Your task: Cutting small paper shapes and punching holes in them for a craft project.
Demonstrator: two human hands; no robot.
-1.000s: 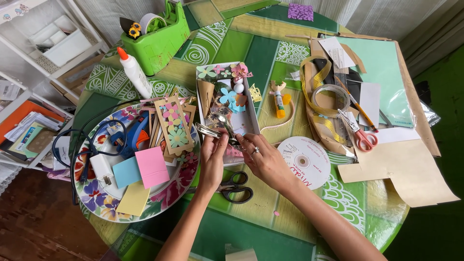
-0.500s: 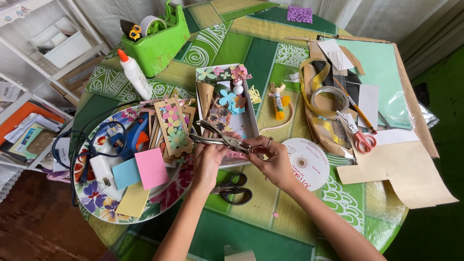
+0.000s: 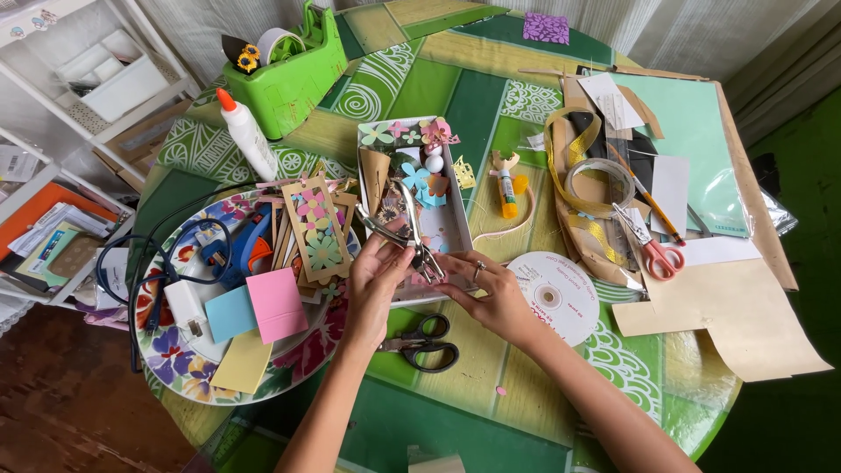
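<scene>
Both hands meet over the near edge of the shallow white box [image 3: 455, 219]. The left hand [image 3: 375, 278] has its fingers wrapped around a shiny metal hole punch [image 3: 405, 229], handles angled up over the paper flowers. The right hand [image 3: 491, 293] has its fingers pinched on the punch's lower end, beside a scrap of pink paper. Half a second ago the punch lay flatter between the hands; now it is tipped upright. Black-handled scissors [image 3: 429, 342] lie on the green patterned tabletop [image 3: 491, 412] just below the wrists; a silvery disc [image 3: 554, 293] sits right, a floral plate [image 3: 175, 350] left.
</scene>
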